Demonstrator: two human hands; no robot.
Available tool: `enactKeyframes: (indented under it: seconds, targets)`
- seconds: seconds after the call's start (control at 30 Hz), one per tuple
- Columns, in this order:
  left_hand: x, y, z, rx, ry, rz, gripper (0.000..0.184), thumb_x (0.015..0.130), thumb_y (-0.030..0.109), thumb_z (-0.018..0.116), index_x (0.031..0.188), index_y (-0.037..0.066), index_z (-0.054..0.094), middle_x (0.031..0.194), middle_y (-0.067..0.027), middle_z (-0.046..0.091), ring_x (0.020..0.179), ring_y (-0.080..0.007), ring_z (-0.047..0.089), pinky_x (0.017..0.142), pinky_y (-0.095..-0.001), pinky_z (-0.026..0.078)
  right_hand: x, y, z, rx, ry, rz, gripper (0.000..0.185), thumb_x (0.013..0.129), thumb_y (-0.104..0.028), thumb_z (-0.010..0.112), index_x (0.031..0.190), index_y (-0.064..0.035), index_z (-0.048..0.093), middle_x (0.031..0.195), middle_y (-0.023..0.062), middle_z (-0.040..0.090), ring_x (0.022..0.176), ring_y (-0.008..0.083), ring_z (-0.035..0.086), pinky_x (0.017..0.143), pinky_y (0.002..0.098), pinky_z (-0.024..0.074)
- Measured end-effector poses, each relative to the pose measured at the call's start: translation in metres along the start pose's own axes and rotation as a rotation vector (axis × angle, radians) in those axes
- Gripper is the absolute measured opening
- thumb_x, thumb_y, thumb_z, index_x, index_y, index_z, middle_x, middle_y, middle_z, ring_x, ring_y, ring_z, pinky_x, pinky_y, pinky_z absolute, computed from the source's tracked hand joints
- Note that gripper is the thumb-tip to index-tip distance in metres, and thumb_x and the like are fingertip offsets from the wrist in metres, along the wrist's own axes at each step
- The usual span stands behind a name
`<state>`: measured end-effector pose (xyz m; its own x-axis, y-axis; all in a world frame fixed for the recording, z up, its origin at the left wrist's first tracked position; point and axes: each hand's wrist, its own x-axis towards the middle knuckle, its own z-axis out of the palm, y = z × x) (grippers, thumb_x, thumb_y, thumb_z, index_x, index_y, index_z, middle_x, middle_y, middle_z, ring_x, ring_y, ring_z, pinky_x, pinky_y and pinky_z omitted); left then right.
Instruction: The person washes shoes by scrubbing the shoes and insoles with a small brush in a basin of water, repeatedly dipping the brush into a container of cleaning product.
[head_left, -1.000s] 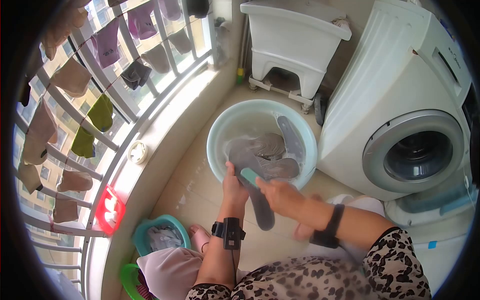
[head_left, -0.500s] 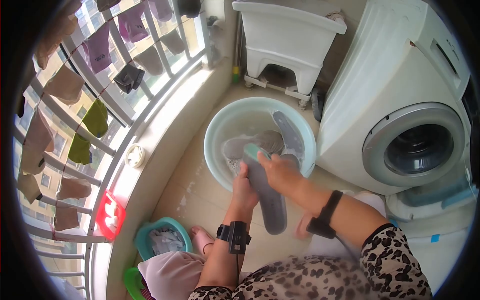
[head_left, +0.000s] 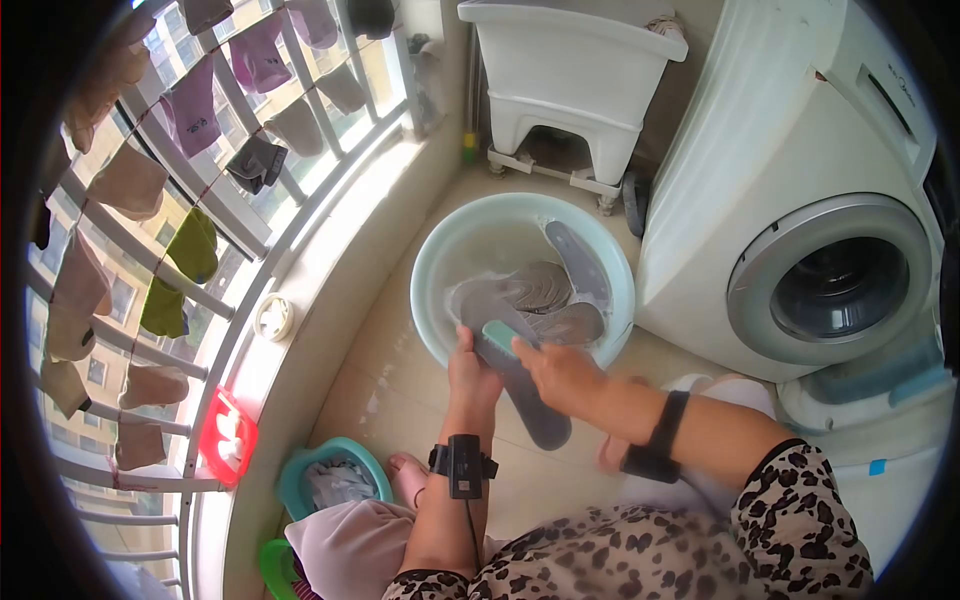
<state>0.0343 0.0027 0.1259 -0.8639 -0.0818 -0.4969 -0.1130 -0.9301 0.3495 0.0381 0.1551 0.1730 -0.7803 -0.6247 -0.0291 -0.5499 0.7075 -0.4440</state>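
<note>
My left hand is closed round the edge of a long grey insole, which slants from over the basin down toward me. In my right hand is a small scrubbing brush with a pale green back, pressed against the insole's upper face. Beneath them stands a light blue basin of cloudy water. Inside it, another grey insole leans on the right wall, and a ribbed grey item lies partly under water, its kind unclear.
A white washing machine stands right, a white sink tub behind. On the left ledge are a red basket and a small round container. A teal tub holds cloth. Socks hang along the railing.
The held insole has shifted up and left, its far end now further over the basin. The brush has slid down along it toward me, and my left hand moved slightly left.
</note>
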Motion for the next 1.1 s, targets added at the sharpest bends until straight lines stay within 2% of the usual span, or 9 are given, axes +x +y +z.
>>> enactKeyframes:
  seconds: [0.2, 0.4, 0.5, 0.53, 0.6, 0.7, 0.8, 0.97, 1.1]
  targets:
    - [-0.012, -0.002, 0.02, 0.039, 0.034, 0.012, 0.048, 0.102, 0.036, 0.027, 0.131, -0.001, 0.039, 0.131, -0.015, 0.047, 0.12, -0.0297, 0.045, 0.103, -0.0458, 0.036, 0.024, 0.029, 0.0, -0.031, 0.126, 0.061, 0.046, 0.087, -0.015, 0.051, 0.131, -0.0064, 0.044, 0.085, 0.0221, 0.061, 0.074, 0.0383, 0.063, 0.066, 0.0471, 0.0508]
    - [-0.002, 0.025, 0.018, 0.014, -0.096, -0.005, 0.048, 0.102, 0.036, 0.028, 0.13, -0.001, 0.041, 0.128, -0.0124, 0.049, 0.117, -0.0266, 0.048, 0.101, -0.042, 0.039, 0.029, 0.021, 0.001, 0.428, 0.404, -0.044, 0.05, 0.085, -0.017, 0.053, 0.132, -0.0035, 0.042, 0.094, 0.0219, 0.065, 0.079, 0.0395, 0.063, 0.074, 0.0425, 0.049]
    - [-0.009, 0.022, 0.014, 0.061, -0.39, -0.08, 0.048, 0.101, 0.038, 0.031, 0.129, 0.0, 0.042, 0.126, -0.0115, 0.051, 0.116, -0.0249, 0.05, 0.098, -0.0413, 0.041, 0.03, 0.012, -0.015, 0.867, 0.174, 0.372, 0.052, 0.084, -0.016, 0.053, 0.133, -0.0043, 0.042, 0.097, 0.0224, 0.065, 0.081, 0.0399, 0.064, 0.075, 0.041, 0.0489]
    - [-0.013, 0.016, 0.013, 0.078, -0.526, -0.117, 0.049, 0.101, 0.039, 0.032, 0.129, 0.0, 0.042, 0.125, -0.0113, 0.051, 0.115, -0.0242, 0.05, 0.098, -0.0411, 0.042, 0.031, 0.017, -0.009, 0.765, 0.265, 0.279, 0.051, 0.084, -0.016, 0.053, 0.132, -0.0035, 0.043, 0.094, 0.0227, 0.065, 0.08, 0.0404, 0.063, 0.074, 0.042, 0.049]
    - [-0.02, -0.008, 0.018, 0.092, -0.414, -0.066, 0.049, 0.1, 0.041, 0.034, 0.129, 0.001, 0.042, 0.123, -0.0109, 0.052, 0.113, -0.0231, 0.051, 0.096, -0.0405, 0.043, 0.037, 0.026, 0.001, 0.554, 0.436, 0.082, 0.048, 0.086, -0.014, 0.053, 0.131, -0.002, 0.043, 0.089, 0.0235, 0.065, 0.077, 0.0414, 0.063, 0.071, 0.0441, 0.0491]
    - [-0.007, -0.011, 0.009, -0.011, -0.322, -0.027, 0.051, 0.1, 0.042, 0.031, 0.131, 0.002, 0.041, 0.122, -0.0149, 0.052, 0.112, -0.0284, 0.052, 0.096, -0.0459, 0.044, 0.022, 0.014, -0.004, 0.207, 0.142, 0.066, 0.043, 0.088, -0.014, 0.051, 0.127, 0.0013, 0.042, 0.081, 0.0243, 0.063, 0.073, 0.0439, 0.061, 0.068, 0.0484, 0.048]
    - [-0.001, 0.011, -0.01, -0.092, -0.296, -0.026, 0.053, 0.1, 0.042, 0.028, 0.133, 0.001, 0.037, 0.122, -0.0231, 0.051, 0.113, -0.0395, 0.049, 0.099, -0.0542, 0.041, -0.017, -0.01, -0.001, 0.145, -0.038, -0.032, 0.037, 0.091, -0.017, 0.048, 0.122, 0.0026, 0.042, 0.075, 0.0242, 0.062, 0.074, 0.043, 0.061, 0.066, 0.0516, 0.0466]
    - [0.002, -0.01, -0.002, -0.07, -0.273, -0.1, 0.053, 0.1, 0.043, 0.03, 0.131, 0.001, 0.04, 0.124, -0.0194, 0.051, 0.112, -0.0342, 0.052, 0.099, -0.0489, 0.041, 0.026, 0.021, -0.012, 0.055, 0.151, 0.084, 0.036, 0.091, -0.018, 0.048, 0.121, 0.0022, 0.043, 0.075, 0.0249, 0.062, 0.073, 0.0409, 0.063, 0.063, 0.0514, 0.0474]
    - [0.002, 0.007, -0.005, -0.064, -0.273, -0.079, 0.054, 0.099, 0.043, 0.031, 0.133, 0.001, 0.04, 0.126, -0.0178, 0.051, 0.115, -0.0342, 0.051, 0.099, -0.0482, 0.041, 0.007, 0.0, -0.008, 0.149, 0.039, 0.022, 0.032, 0.091, -0.017, 0.047, 0.117, 0.0022, 0.045, 0.075, 0.0248, 0.062, 0.072, 0.041, 0.063, 0.061, 0.052, 0.0474]
